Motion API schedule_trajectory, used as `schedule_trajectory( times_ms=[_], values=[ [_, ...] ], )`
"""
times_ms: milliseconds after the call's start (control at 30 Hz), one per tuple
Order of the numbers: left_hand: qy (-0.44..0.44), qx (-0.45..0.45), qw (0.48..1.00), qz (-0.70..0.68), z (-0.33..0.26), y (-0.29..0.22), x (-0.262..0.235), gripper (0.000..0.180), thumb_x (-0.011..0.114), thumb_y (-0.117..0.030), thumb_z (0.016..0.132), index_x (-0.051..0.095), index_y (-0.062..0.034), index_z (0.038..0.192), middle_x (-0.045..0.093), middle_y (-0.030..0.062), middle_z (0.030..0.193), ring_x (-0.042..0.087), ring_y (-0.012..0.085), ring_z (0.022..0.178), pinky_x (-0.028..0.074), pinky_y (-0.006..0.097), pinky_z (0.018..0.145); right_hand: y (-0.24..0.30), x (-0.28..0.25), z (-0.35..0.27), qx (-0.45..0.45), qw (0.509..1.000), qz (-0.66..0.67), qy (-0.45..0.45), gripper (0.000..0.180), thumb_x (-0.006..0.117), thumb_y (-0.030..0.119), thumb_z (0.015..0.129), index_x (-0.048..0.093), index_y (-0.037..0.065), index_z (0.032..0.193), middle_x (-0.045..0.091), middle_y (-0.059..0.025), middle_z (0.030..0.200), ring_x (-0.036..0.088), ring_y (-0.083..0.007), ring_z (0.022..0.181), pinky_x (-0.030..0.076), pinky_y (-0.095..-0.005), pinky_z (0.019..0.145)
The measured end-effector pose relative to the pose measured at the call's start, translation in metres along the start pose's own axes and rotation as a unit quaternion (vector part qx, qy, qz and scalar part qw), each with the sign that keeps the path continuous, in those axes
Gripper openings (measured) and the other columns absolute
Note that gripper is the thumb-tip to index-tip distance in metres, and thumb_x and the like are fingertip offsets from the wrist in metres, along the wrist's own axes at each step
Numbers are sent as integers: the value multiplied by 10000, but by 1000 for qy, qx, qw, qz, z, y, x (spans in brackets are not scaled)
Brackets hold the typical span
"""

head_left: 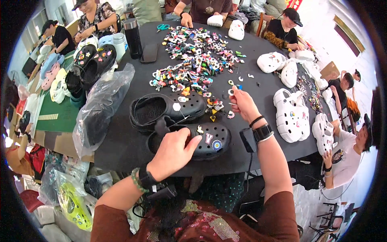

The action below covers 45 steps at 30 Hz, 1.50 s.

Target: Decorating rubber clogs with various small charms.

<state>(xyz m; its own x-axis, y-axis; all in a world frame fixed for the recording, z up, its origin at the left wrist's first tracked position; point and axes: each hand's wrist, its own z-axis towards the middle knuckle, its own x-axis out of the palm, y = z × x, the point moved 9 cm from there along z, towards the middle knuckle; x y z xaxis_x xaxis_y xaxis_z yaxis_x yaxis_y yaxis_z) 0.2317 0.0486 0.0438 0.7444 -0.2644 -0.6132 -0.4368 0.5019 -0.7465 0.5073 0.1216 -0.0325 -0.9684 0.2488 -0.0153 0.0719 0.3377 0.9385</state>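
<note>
Two black clogs lie side by side before me. My left hand (171, 153) is closed on the near black clog (223, 135), its fingers reaching into the foot opening and the thumb along the upper. That upper carries a pink-white letter charm (208, 138), a blue round charm (217, 145) and a small pale one. Beyond it, the far black clog (195, 105) bears a white charm (176, 107) and a few more. To the right, my right hand (246, 105) pinches a small round shoe charm (231, 92), over the table; a thin pale stick shows by its fingers.
A large charm pile (193, 60) spreads across the black table (121, 149). White clogs (292, 115) line the right side. On the left are a clear plastic bag (102, 109), a black tumbler (132, 38) and a phone (149, 53). Other people work around the table.
</note>
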Motion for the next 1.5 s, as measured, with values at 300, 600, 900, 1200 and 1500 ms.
schedule_trajectory(
  times_ms=[300, 600, 900, 1200, 1500],
  values=[
    [-141, 180, 951, 206, -22, -50, -52, 250, 727, -64, 802, 608, -4, 1014, 622, 173, 1034, 590, 406, 1081, 486, 464, 954, 0, -36, 19, -85, 991, 43, -90, 414, 543, 393, 1008, 620, 19, 850, 470, 16, 690, 471, -116, 530, 414, -280, 486],
    [-34, 56, 973, 219, -13, 2, -57, 436, 791, -249, 761, 582, -20, 1067, 581, 175, 1106, 554, 369, 1062, 448, 455, 915, -11, -48, -36, -149, 984, 91, -45, 211, 575, 188, 997, 617, 2, 1087, 589, -24, 865, 588, -117, 766, 504, -265, 704],
    [-36, 17, 962, 272, 10, 10, -51, 603, 803, -218, 726, 422, -33, 1156, 620, 205, 892, 620, 418, 857, 467, 501, 782, 12, -70, -81, -322, 912, -242, -78, 266, 661, 85, 898, 606, 11, 1148, 680, -97, 1070, 653, -215, 1046, 508, -318, 898],
    [28, 13, 953, 301, 10, 24, -57, 377, 798, -263, 694, 596, 20, 838, 634, 207, 893, 620, 414, 912, 502, 473, 807, -31, -67, -105, -371, 833, -392, -118, 348, 662, 47, 834, 598, 23, 1175, 508, -208, 1394, 513, -397, 1268, 448, -424, 1038],
    [-97, 42, 962, 251, -8, 36, -75, 295, 794, -164, 676, 667, -4, 890, 649, 165, 857, 626, 385, 865, 511, 456, 771, -27, -28, -117, -413, 767, -471, -141, 362, 624, -16, 812, 579, 6, 1170, 454, -230, 1430, 418, -443, 1335, 362, -487, 1102]
  ],
)
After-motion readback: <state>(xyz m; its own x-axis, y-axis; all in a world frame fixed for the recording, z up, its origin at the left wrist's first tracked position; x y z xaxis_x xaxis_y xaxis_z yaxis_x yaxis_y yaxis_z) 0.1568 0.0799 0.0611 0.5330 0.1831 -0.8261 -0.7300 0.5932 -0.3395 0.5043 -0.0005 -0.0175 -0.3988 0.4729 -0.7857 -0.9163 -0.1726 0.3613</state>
